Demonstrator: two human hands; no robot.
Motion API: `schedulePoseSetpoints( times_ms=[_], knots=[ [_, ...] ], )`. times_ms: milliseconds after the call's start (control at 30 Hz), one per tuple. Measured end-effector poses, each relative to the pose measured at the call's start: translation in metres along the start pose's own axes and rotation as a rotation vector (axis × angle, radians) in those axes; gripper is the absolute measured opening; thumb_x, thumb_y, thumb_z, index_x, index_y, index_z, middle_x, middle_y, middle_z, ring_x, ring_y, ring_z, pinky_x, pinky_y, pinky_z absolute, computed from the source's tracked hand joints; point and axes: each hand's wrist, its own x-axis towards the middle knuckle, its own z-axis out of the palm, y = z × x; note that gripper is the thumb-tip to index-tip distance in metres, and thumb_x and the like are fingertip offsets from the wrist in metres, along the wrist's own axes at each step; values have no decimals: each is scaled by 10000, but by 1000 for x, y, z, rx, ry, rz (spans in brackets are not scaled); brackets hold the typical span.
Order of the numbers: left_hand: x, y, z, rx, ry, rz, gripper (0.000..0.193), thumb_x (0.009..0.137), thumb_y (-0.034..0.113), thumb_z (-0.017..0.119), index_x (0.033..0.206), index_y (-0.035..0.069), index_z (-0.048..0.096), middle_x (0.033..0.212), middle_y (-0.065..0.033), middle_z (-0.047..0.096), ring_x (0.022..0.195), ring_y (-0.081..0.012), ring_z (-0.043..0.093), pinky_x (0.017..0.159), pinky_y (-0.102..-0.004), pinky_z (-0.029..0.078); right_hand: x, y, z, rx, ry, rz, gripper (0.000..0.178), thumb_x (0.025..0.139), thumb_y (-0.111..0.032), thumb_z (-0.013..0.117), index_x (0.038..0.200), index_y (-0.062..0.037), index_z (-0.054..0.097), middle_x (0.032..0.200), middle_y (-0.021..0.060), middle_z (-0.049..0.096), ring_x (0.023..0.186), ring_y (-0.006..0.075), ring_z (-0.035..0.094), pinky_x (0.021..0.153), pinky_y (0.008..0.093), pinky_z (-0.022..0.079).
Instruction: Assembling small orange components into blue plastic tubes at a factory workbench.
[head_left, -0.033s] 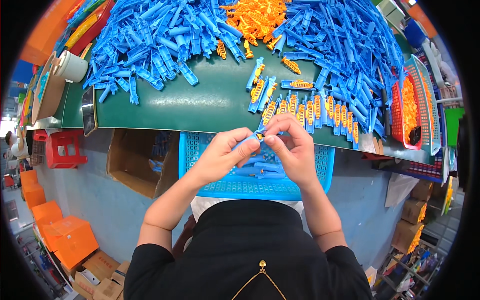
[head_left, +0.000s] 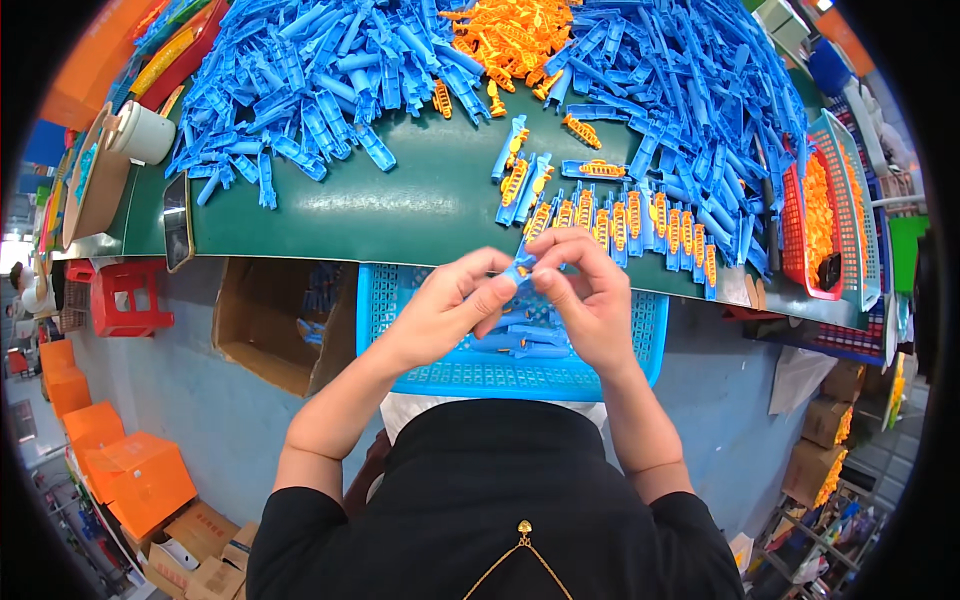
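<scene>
Over the basket's far edge, my left hand (head_left: pixel 457 307) pinches a small blue plastic part (head_left: pixel 521 268) between thumb and fingers. A bit of orange shows in it; most of the part is hidden by the fingers. My right hand (head_left: pixel 583 290) is closed at the part's other end, thumb and index finger pressed against it. Just beyond the hands, a row of blue plastic pieces with orange ladder-like inserts (head_left: pixel 634 218) lies on the green table (head_left: pixel 330 215). Below the hands is a light blue mesh basket (head_left: pixel 510 378) holding several blue pieces (head_left: pixel 535 338).
Big heaps of blue pieces (head_left: pixel 290 80) and an orange heap (head_left: pixel 510 40) cover the table's far side. At right stands a red basket (head_left: pixel 797 225) of orange parts. A phone (head_left: pixel 179 222) lies at the left edge, above a cardboard box (head_left: pixel 255 340) and red stool (head_left: pixel 130 300).
The blue part has turned slightly between my fingers, and less of its orange shows. My hands have barely shifted.
</scene>
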Motion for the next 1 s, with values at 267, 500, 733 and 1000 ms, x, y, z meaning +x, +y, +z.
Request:
schedulePoseSetpoints(
  times_ms=[267,500,733,1000],
  knots=[
    [2,2,0,74,114,290,340,861,118,638,1158,40,494,884,-38,557,764,-71,549,662,-207,452,0,-8,1,148,173,140,169,881,-118,593,1007,-8,572,1010,83,587,799,101,576,656,223,496],
    [2,-6,1,231,180,414,222,836,118,659,1015,5,591,891,-64,641,784,-106,605,683,-238,475,1,-1,2,-116,-4,-208,254,722,6,728,942,18,601,878,102,607,802,166,587,697,258,457],
    [80,26,-61,568,-254,443,87,809,26,613,886,17,653,873,-62,653,855,-163,605,762,-279,458,-1,-17,-27,-254,-321,90,167,801,-112,666,934,-13,649,944,100,653,877,201,621,760,292,466],
    [133,30,-78,1458,-146,872,272,731,29,630,993,100,609,1182,-53,541,1161,-298,453,940,-396,431,69,-19,-115,-1111,14,-242,282,716,51,616,962,-77,670,1058,87,610,1051,274,528,877,355,441]
  ],
)
